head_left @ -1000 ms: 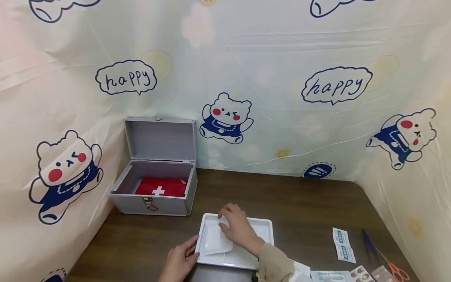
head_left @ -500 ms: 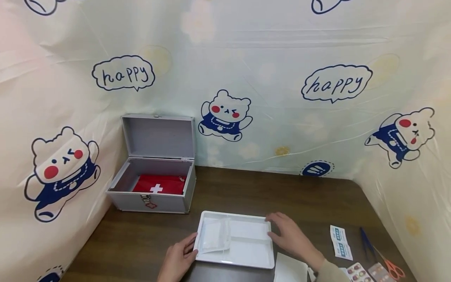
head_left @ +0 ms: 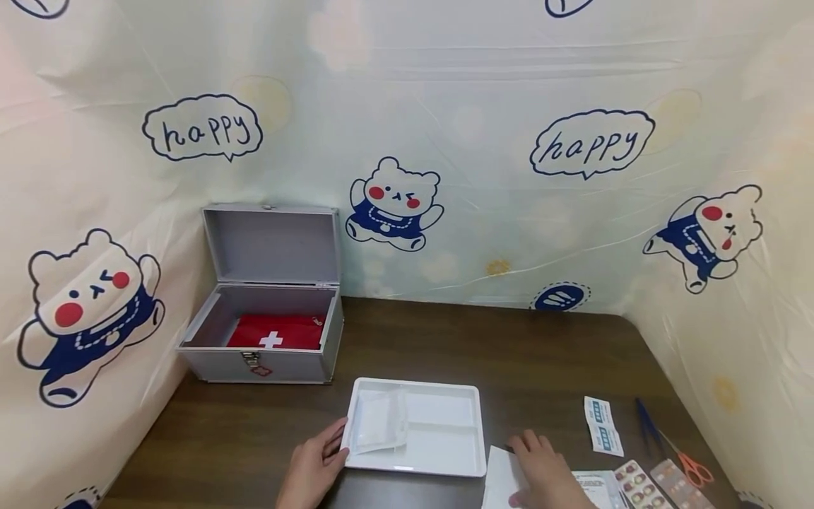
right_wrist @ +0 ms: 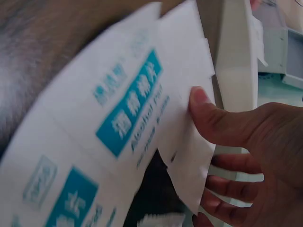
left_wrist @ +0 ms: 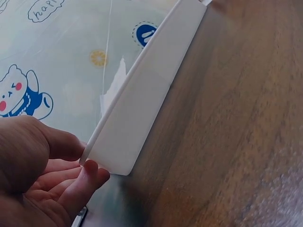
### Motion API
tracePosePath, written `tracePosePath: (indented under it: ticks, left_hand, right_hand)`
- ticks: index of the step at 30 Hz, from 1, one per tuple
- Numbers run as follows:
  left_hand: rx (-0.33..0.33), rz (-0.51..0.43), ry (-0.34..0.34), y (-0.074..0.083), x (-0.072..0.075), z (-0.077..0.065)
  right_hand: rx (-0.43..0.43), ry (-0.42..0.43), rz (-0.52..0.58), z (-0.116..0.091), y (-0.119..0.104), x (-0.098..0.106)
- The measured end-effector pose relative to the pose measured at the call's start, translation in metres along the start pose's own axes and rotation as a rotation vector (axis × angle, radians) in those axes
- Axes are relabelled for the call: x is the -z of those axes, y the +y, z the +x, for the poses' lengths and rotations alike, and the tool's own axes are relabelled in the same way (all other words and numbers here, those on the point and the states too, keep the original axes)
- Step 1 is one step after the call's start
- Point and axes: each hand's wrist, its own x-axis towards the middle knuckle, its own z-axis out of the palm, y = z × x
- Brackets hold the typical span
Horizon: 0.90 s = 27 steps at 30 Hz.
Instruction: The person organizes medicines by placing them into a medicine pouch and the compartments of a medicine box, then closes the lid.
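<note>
My left hand (head_left: pixel 313 463) pinches the left rim of the white divided tray (head_left: pixel 445 463); the left wrist view shows its thumb above the rim and fingers beneath. In the tray's left compartment lies a flat white packet (head_left: pixel 378 422) in clear wrapping. To the right of the tray, my right hand (head_left: pixel 543 470) grips a white sheet of alcohol pad packets (head_left: pixel 501 481). In the right wrist view, the thumb lies on the near face of the alcohol pad packets (right_wrist: pixel 128 109), with the other fingers behind their edge.
An open silver case (head_left: pixel 267 364) holding a red pouch (head_left: pixel 280 331) with a white cross stands back left. At right lie a blue-and-white packet strip (head_left: pixel 603 425), blue tweezers (head_left: pixel 647 424), orange-handled scissors (head_left: pixel 693 470), blister packs (head_left: pixel 639 488) and a printed packet (head_left: pixel 598 488).
My right hand has left the flat packet in the tray, passed the tray's right edge and come down to the alcohol pad packets. The left hand stays on the tray's rim.
</note>
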Motion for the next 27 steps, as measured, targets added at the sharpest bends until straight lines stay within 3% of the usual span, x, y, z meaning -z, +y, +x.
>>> tracePosePath:
  ticks: [3, 7, 13, 19, 27]
  left_hand:
    - [-0.01, 0.002, 0.011, -0.001, 0.001, -0.001]
    - [-0.016, 0.002, 0.003, -0.003, 0.002, -0.003]
    - [-0.009, -0.007, -0.007, -0.005, -0.002, -0.001]
    - [-0.047, -0.036, 0.032, -0.005, -0.002, -0.001]
    - [-0.044, -0.045, 0.042, -0.006, -0.001, -0.003]
  right_hand:
    - [-0.02, 0.004, -0.016, 0.006, -0.004, -0.007]
    - [-0.047, -0.012, 0.051, 0.011, -0.005, -0.009]
    - [0.022, 0.078, 0.141, 0.006, 0.001, -0.006]
    - [0.142, 0.182, 0.17, 0.004, 0.008, 0.0]
    - [0.17, 0.201, 0.223, 0.006, 0.012, 0.01]
